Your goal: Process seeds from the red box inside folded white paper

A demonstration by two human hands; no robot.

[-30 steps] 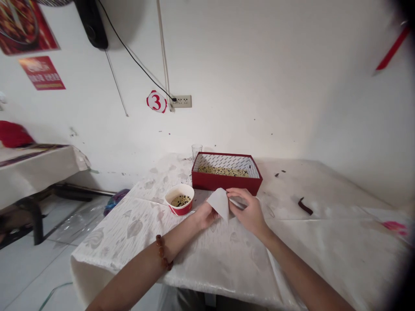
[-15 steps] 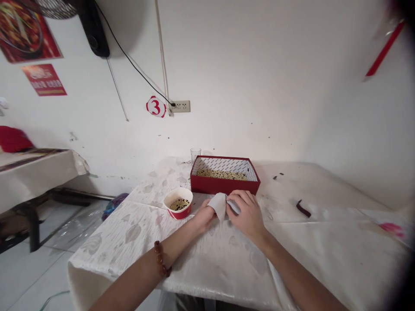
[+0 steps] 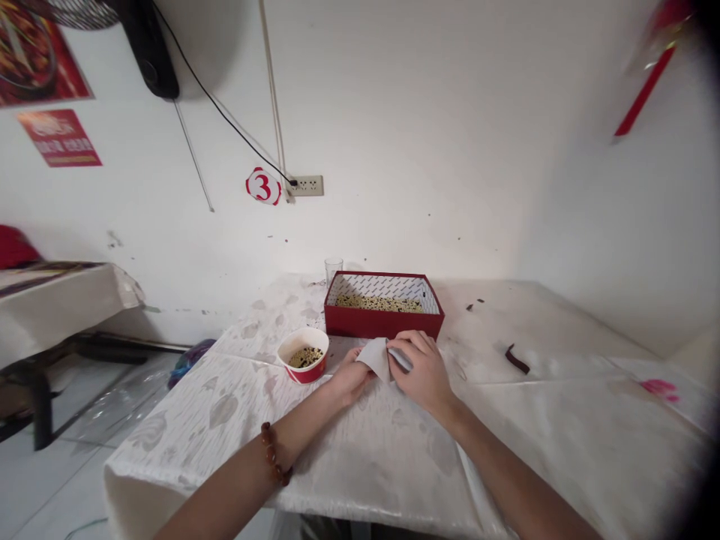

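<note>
Both my hands meet over a small white sheet of paper (image 3: 378, 355) on the table, just in front of a red box (image 3: 382, 324). My left hand (image 3: 349, 379) pinches the paper's left edge, fingers closed, a brown bead bracelet on its wrist. My right hand (image 3: 423, 371) presses down on the paper's right side with curled fingers. The red box holds a layer of mixed pale and dark grains. A red-and-white paper cup (image 3: 302, 354) with dark and pale grains stands left of my left hand.
The table wears a white patterned cloth (image 3: 394, 457) and stands against a white wall. An empty glass (image 3: 333, 270) stands behind the box. A dark strip (image 3: 516, 359) lies to the right, a pink scrap (image 3: 658, 388) further right. Another table (image 3: 56, 292) stands left.
The paper, held up and tilted a second ago, has been lowered toward the table and pressed flatter under my right hand. The view has drifted slightly rightward.
</note>
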